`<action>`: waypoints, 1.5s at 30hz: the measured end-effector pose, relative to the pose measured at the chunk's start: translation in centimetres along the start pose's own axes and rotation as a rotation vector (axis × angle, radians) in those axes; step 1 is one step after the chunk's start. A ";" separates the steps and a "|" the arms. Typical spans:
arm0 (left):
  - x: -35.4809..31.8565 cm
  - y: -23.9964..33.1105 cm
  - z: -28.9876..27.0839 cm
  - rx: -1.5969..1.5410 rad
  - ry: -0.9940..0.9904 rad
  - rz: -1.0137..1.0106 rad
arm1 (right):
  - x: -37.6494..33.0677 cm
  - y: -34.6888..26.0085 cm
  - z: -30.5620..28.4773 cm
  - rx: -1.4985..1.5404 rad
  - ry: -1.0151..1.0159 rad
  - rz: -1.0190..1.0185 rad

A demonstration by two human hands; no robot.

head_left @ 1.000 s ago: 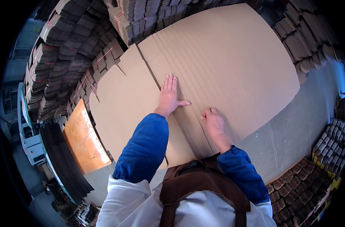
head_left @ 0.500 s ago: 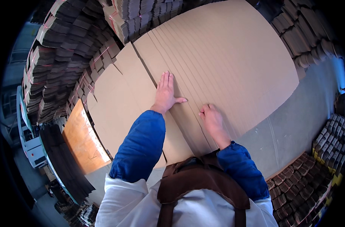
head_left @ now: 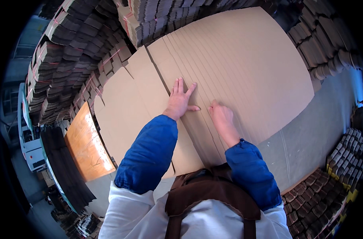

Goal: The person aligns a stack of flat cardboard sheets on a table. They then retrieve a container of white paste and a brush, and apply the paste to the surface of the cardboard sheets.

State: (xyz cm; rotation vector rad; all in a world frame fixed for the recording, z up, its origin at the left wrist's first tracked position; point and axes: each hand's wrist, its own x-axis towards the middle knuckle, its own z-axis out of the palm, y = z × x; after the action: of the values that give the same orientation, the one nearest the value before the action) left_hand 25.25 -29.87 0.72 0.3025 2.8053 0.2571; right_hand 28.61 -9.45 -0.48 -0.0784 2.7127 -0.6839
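Large brown cardboard sheets point(head_left: 253, 59) lie overlapped in front of me, their edges stepped like a fan. Further left, a cardboard blank point(head_left: 137, 111) with slots cut in its edge lies beside a dark gap. My left hand point(head_left: 178, 104) rests flat near that gap, fingers spread and thumb pointing right. Just right of it, my right hand point(head_left: 222, 118) is closed, with thumb and forefinger pinched together at the stepped edges. Whether a sheet edge is between those fingers is hidden.
Tied stacks of folded cardboard point(head_left: 76, 44) rise at the far left. More cardboard bundles point(head_left: 317, 44) stand at the far right. An orange-brown board point(head_left: 88, 145) lies left of the sheets. Dark stacked pieces point(head_left: 315, 195) sit at the lower right beside the grey floor point(head_left: 293, 147).
My left hand's fingers have spread wider. My right hand has shifted slightly up, its fingers still curled. The view has tilted slightly, and the sheets appear lower.
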 end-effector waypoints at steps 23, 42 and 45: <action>-0.1 0.0 -0.3 -0.022 0.002 0.015 | 1.2 -0.6 1.1 0.028 0.007 0.065; -0.6 -0.3 -0.4 -0.058 0.044 0.002 | -3.7 0.1 2.3 -0.181 0.086 -0.522; -2.1 -2.2 -0.3 -0.124 0.186 -0.053 | -3.7 0.4 2.5 -0.198 0.061 -0.525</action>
State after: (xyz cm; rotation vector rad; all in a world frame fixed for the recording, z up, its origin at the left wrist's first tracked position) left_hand 26.72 -32.52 1.11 0.1843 2.9580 0.4666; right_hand 32.93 -9.74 -1.60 -0.8526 2.8245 -0.5508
